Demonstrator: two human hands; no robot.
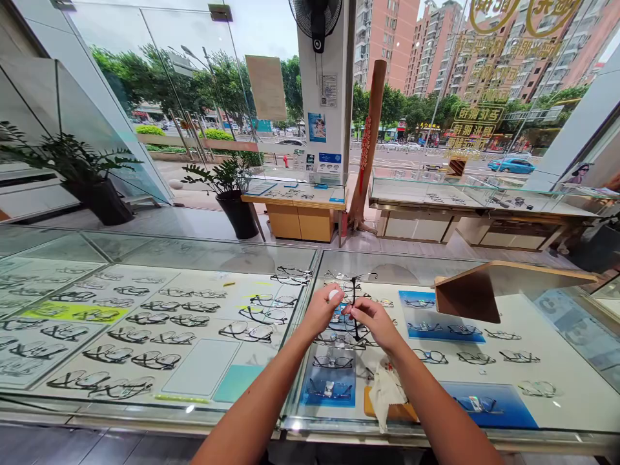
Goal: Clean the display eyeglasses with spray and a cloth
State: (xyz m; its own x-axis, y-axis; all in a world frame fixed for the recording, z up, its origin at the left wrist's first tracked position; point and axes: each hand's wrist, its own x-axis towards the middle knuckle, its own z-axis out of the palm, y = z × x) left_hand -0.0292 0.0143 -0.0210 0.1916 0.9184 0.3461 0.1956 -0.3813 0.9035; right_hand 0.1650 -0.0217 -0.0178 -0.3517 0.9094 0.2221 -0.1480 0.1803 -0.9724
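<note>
Both my hands are raised over the glass counter (368,423), close together. A dark, thin-framed pair of eyeglasses (354,292) is held up edge-on between them. My right hand (375,321) pinches the eyeglasses with thumb and fingers. Curled just left of the frame, my left hand (321,312) has a small white rounded object (334,295) at its fingers; its kind is unclear. Whether the left fingers also touch the eyeglasses cannot be made out. Below my right wrist, a crumpled cream cloth (386,395) lies over an orange-brown tray or pad (371,403).
Rows of eyeglasses (157,360) fill the display on the left. More frames sit on blue display cards (332,394) below and right of my hands. A brown-backed mirror or stand (467,300) leans at right. Beyond are a potted plant (237,206) and a wooden post (371,142).
</note>
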